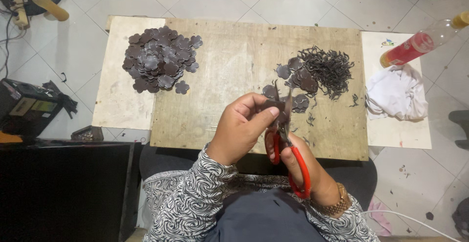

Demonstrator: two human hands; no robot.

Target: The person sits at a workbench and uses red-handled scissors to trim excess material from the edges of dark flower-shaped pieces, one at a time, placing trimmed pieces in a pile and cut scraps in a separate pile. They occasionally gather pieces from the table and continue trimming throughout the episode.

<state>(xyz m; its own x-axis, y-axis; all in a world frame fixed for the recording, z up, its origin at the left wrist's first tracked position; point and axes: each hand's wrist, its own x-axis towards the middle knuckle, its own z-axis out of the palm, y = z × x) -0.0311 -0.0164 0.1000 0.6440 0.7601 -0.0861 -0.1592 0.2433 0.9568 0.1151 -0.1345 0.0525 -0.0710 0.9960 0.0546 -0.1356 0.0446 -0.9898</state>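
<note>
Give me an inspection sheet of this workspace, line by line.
Surface: wooden board, scuffed.
Job's things: left hand holds a dark piece; right hand works red scissors, blades apart.
Clutter: flower pile far left; cut pieces and trimmings right.
Cables: white cable bottom right.
Surroundings: tiled floor, white cloth, bottle.

A bare wooden board (234, 61) serves as the work surface. On its left lies a heap of dark flower-shaped pieces (161, 58). On its right lie a smaller group of pieces (295, 83) and a pile of curled trimmings (330, 71).
</note>
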